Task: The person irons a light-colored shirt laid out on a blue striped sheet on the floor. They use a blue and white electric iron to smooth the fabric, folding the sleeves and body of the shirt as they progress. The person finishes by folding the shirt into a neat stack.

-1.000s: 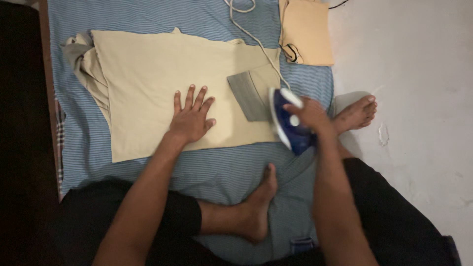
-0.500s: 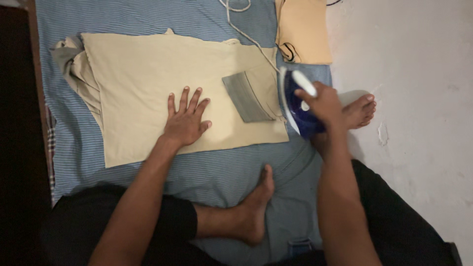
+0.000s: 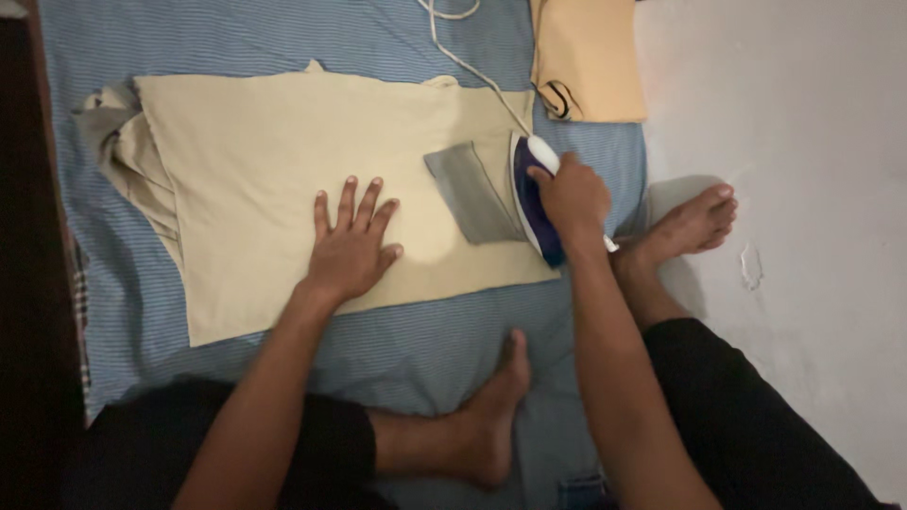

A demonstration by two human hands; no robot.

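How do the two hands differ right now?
The left hand lies flat, fingers spread, on the beige garment; the right hand is closed around the handle of the blue iron. The left hand sits mid-cloth; the right hand is at the cloth's right edge, beside the grey pocket. Both are bare.

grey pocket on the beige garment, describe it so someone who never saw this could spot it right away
On the blue striped sheet lies a flat beige garment. Near its right edge, beside the blue iron under the right hand, sits the grey pocket, the only grey patch.
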